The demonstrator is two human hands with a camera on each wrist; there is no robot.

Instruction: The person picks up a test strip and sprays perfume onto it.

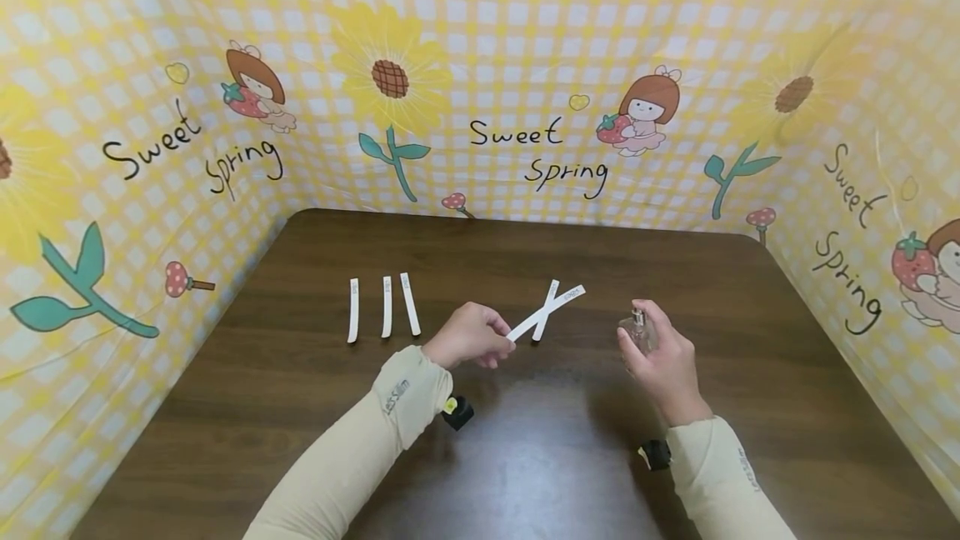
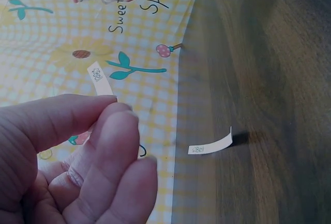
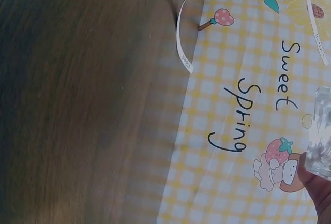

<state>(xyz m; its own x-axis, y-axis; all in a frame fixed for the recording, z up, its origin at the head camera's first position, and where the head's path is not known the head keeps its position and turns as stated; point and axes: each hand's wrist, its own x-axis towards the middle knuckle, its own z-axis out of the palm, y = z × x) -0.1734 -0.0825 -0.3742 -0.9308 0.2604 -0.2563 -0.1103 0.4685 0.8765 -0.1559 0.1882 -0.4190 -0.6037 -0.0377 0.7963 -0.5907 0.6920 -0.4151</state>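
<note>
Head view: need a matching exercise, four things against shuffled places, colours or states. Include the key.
Things
1. Left hand
2. Glass spray bottle
3. Three separate paper strips
4. Tabletop

Place, colour or state
A. Held in the right hand
B. Dark brown, with a wood grain
C. Pinching one end of a white strip
D. Lying side by side, on the left of the left hand

Pairs: 1-C, 2-A, 3-D, 4-B
</note>
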